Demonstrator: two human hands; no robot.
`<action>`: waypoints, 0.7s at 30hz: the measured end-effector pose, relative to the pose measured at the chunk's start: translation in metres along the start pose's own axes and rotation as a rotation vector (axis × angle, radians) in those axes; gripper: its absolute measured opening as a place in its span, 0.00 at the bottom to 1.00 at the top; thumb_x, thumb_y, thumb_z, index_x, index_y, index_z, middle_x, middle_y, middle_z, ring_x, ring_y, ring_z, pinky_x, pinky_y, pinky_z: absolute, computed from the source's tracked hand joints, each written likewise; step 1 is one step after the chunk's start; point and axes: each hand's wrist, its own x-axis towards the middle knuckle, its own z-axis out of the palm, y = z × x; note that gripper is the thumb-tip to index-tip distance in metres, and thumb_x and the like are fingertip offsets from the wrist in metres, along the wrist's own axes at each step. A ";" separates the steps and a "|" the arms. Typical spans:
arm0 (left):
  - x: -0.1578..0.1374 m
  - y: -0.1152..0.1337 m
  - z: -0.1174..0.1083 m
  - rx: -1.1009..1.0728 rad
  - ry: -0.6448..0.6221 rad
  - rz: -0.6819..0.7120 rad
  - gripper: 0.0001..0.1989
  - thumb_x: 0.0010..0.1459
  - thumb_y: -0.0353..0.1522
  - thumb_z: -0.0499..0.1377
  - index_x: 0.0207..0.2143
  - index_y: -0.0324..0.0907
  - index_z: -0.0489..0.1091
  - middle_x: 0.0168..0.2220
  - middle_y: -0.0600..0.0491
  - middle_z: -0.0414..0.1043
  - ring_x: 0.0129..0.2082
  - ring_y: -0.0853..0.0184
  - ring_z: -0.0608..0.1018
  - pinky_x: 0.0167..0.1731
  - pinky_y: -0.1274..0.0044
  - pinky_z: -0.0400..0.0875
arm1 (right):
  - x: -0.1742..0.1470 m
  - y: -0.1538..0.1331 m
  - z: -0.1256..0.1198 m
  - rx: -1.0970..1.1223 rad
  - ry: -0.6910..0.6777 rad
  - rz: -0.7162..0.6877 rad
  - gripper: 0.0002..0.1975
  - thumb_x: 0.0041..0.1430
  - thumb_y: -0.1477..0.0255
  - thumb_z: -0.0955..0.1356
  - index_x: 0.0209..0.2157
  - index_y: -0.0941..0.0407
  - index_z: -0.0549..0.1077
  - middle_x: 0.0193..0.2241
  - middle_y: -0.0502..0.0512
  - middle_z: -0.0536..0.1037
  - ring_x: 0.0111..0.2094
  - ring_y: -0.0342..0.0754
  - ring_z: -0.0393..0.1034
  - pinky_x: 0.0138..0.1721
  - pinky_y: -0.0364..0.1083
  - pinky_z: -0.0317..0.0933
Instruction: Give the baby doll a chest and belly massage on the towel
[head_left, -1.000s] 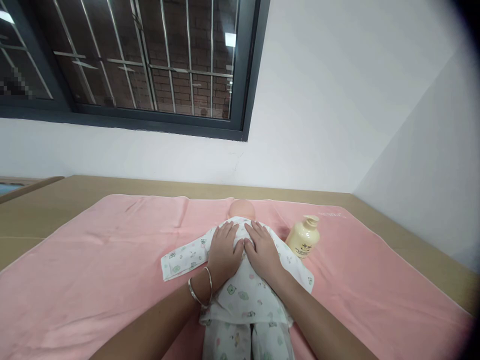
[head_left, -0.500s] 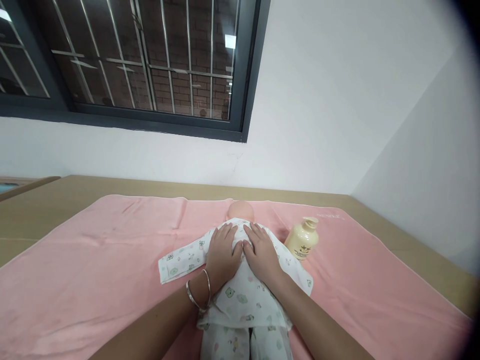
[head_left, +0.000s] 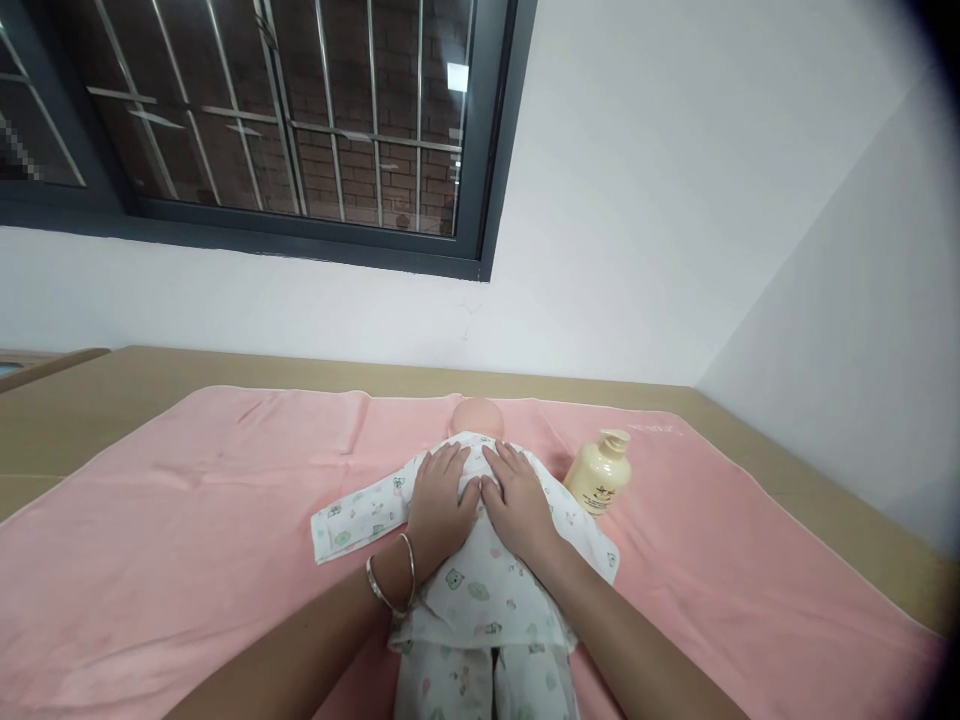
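Observation:
A baby doll [head_left: 478, 417] lies on a pink cloth, its head pointing away from me and its face out of sight. It wears a white printed top [head_left: 487, 590] and matching trousers [head_left: 450, 685]. My left hand [head_left: 442, 505] rests flat on the left of the upper top, fingers stretched out and a silver bangle [head_left: 390, 580] at the wrist. Flat on the right side lies my right hand [head_left: 521, 505], also with fingers extended. The two thumbs nearly meet in the middle. One sleeve [head_left: 356, 522] spreads out to the left.
A cream pump bottle [head_left: 600, 472] leans by the doll's right sleeve. The pink cloth [head_left: 187, 560] covers much of a wooden-toned surface [head_left: 817, 500]. Behind it rise a white wall [head_left: 600, 250] and a dark-framed window [head_left: 480, 200] with metal bars.
The whole view has shifted slightly, so things sit a little further left and up. Both hands stay flat on the doll's top, with no clear movement against it.

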 end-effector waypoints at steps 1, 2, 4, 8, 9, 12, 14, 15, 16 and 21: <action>0.000 0.000 0.000 -0.002 -0.002 0.000 0.19 0.62 0.32 0.50 0.55 0.39 0.65 0.56 0.44 0.69 0.57 0.54 0.68 0.59 0.56 0.60 | 0.000 0.000 0.000 -0.001 0.001 -0.001 0.25 0.64 0.70 0.59 0.61 0.57 0.64 0.63 0.58 0.62 0.65 0.55 0.50 0.65 0.58 0.44; 0.000 0.000 0.000 -0.004 -0.002 -0.001 0.19 0.62 0.32 0.50 0.55 0.39 0.65 0.56 0.44 0.69 0.57 0.54 0.68 0.59 0.56 0.60 | 0.000 0.000 0.000 -0.002 0.003 -0.003 0.25 0.64 0.70 0.59 0.61 0.58 0.64 0.63 0.58 0.62 0.65 0.55 0.50 0.65 0.58 0.44; 0.000 0.000 0.000 -0.007 0.000 -0.005 0.20 0.62 0.32 0.50 0.55 0.39 0.65 0.56 0.45 0.69 0.58 0.54 0.68 0.59 0.56 0.59 | 0.000 0.000 0.000 -0.006 0.005 -0.004 0.24 0.64 0.70 0.59 0.61 0.58 0.64 0.63 0.58 0.62 0.65 0.55 0.50 0.65 0.58 0.44; 0.000 -0.001 0.001 -0.010 0.003 -0.010 0.20 0.62 0.33 0.50 0.55 0.39 0.65 0.56 0.44 0.69 0.57 0.54 0.68 0.59 0.56 0.60 | -0.001 0.000 -0.001 -0.008 0.002 -0.002 0.24 0.64 0.70 0.59 0.61 0.58 0.64 0.63 0.59 0.62 0.65 0.55 0.50 0.65 0.58 0.44; 0.000 -0.001 0.001 -0.010 0.004 -0.010 0.20 0.62 0.33 0.50 0.55 0.39 0.65 0.56 0.44 0.69 0.57 0.54 0.68 0.59 0.56 0.60 | -0.001 0.000 -0.001 -0.008 0.002 -0.001 0.25 0.64 0.70 0.59 0.61 0.58 0.63 0.63 0.58 0.62 0.65 0.55 0.50 0.65 0.58 0.44; -0.001 -0.001 0.001 -0.012 -0.001 -0.010 0.20 0.62 0.33 0.50 0.55 0.39 0.65 0.56 0.44 0.69 0.58 0.54 0.68 0.59 0.56 0.60 | 0.000 0.000 -0.001 -0.010 0.002 -0.002 0.24 0.65 0.70 0.59 0.61 0.58 0.64 0.63 0.59 0.62 0.65 0.55 0.50 0.65 0.58 0.44; -0.001 -0.001 0.001 -0.010 -0.008 -0.010 0.20 0.62 0.32 0.50 0.55 0.39 0.64 0.56 0.44 0.69 0.58 0.54 0.68 0.59 0.56 0.59 | 0.000 0.000 -0.001 -0.012 0.001 -0.005 0.24 0.64 0.71 0.59 0.61 0.58 0.64 0.63 0.59 0.62 0.65 0.55 0.51 0.65 0.58 0.44; -0.001 0.000 0.001 -0.009 -0.011 -0.011 0.20 0.62 0.32 0.50 0.55 0.39 0.64 0.56 0.44 0.69 0.58 0.54 0.68 0.59 0.56 0.59 | 0.000 0.000 -0.001 -0.012 0.002 -0.007 0.24 0.64 0.71 0.59 0.61 0.58 0.64 0.62 0.59 0.62 0.65 0.55 0.51 0.65 0.58 0.44; 0.000 0.000 0.000 -0.008 -0.012 -0.013 0.20 0.62 0.32 0.50 0.55 0.39 0.65 0.57 0.44 0.69 0.58 0.54 0.68 0.59 0.56 0.59 | 0.000 0.000 -0.001 -0.011 0.002 -0.009 0.24 0.64 0.71 0.59 0.61 0.58 0.64 0.62 0.59 0.62 0.65 0.56 0.51 0.65 0.58 0.44; 0.000 0.001 -0.001 0.006 -0.023 -0.010 0.20 0.62 0.32 0.50 0.55 0.37 0.65 0.57 0.43 0.68 0.57 0.55 0.68 0.59 0.57 0.60 | 0.000 0.001 0.000 -0.009 0.025 -0.028 0.24 0.64 0.71 0.59 0.60 0.58 0.65 0.62 0.60 0.63 0.64 0.56 0.52 0.64 0.60 0.47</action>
